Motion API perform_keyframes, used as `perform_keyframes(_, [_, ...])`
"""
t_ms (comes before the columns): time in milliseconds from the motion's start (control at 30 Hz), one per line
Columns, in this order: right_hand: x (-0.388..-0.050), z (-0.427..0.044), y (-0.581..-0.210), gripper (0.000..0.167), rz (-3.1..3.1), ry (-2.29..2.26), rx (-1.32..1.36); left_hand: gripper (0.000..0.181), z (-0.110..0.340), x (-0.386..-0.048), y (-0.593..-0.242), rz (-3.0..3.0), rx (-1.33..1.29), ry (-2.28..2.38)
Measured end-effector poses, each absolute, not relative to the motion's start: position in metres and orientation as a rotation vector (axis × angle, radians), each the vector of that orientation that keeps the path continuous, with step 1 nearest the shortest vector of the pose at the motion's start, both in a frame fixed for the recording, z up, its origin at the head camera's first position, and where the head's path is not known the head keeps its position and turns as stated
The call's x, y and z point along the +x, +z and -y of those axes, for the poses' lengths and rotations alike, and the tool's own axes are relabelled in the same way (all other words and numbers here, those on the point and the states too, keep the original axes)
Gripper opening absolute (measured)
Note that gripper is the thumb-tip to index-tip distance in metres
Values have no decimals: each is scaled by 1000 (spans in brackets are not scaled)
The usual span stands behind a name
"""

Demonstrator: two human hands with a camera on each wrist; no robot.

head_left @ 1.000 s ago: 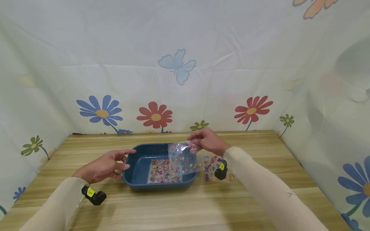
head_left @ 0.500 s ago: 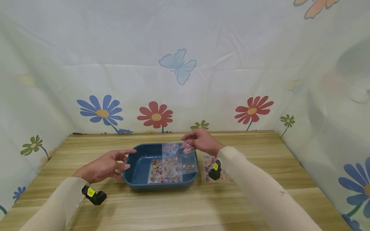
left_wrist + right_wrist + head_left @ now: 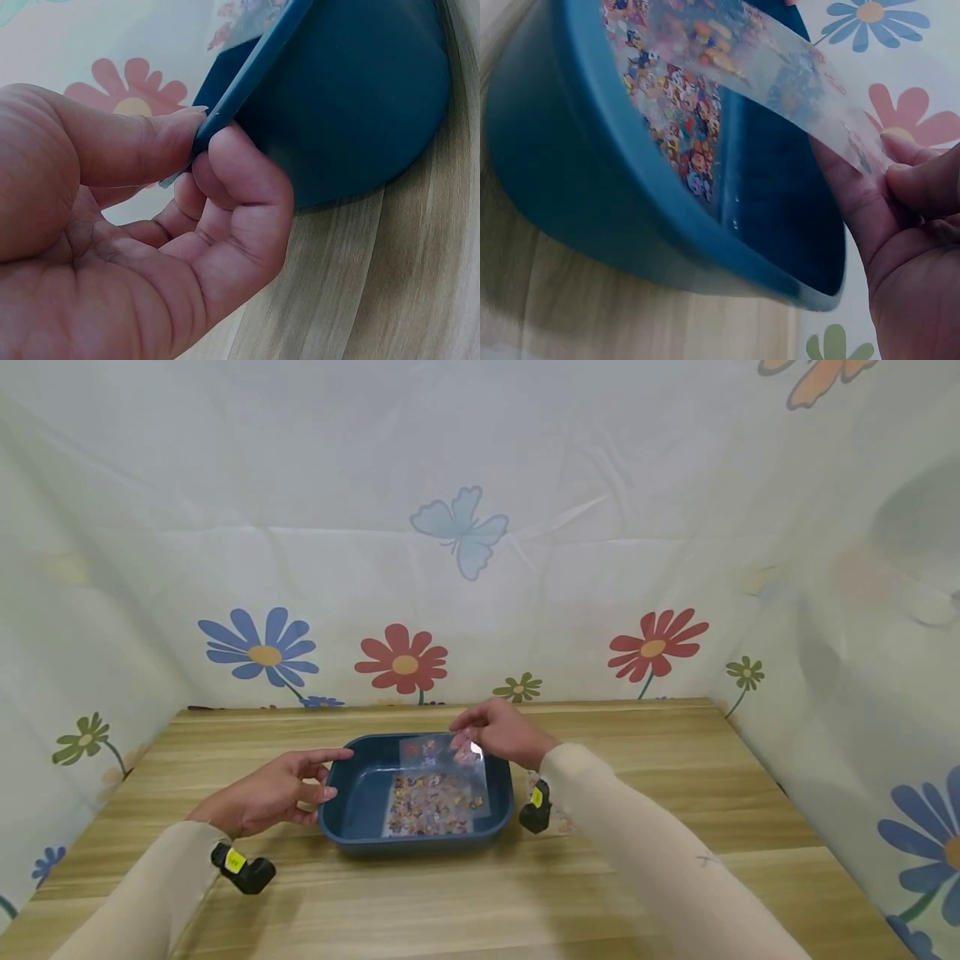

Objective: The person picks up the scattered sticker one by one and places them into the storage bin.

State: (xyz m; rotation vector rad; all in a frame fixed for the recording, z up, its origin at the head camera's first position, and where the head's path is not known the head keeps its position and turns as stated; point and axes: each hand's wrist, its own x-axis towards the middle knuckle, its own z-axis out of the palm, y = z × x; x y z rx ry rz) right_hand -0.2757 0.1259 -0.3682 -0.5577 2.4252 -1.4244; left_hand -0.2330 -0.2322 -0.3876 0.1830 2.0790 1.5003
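A dark blue plastic basin [image 3: 360,814] stands on the table, and my left hand [image 3: 272,789] pinches its left rim between thumb and fingers, as the left wrist view shows close up. Over the basin's right half, my right hand [image 3: 504,732] pinches the edge of a clear sticker sheet [image 3: 780,56] printed with small colourful figures. That sheet hangs tilted above the basin. On the basin floor lie sticker sheets [image 3: 682,127] densely covered with cartoon characters; how many is hard to tell.
Right of the basin, another sticker sheet [image 3: 558,822] lies on the wood-grain table [image 3: 420,910], mostly hidden by my right wrist and its camera. A flower-printed cloth [image 3: 330,568] hangs behind the table's back edge and along both sides.
My right hand has moved left with the clear sticker sheet, which is now further over the basin and above the sheets inside. My left hand has stayed on the rim.
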Motion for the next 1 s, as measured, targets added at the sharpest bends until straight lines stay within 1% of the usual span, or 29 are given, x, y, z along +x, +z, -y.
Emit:
perform_keyframes(333, [-271, -114, -376, 34, -2470, -1391, -579, 74, 231, -232, -385, -2077, 177, 1505])
perform_keyframes(500, [-272, -107, -379, 34, -2342, -1474, -542, 74, 231, -232, -385, -2081, 168, 1502])
perform_keyframes(633, [-271, -102, -382, 37, -2252, -1521, -500, 74, 231, -231, -385, -2081, 170, 1500])
perform_keyframes(767, [-269, -98, -382, 40, -2248, -1510, -479, 73, 231, -230, -385, -2082, 175, 1496])
perform_keyframes(1000, [-269, -95, -386, 40, -2278, -1472, -456, 74, 231, -230, -385, -2083, 168, 1495])
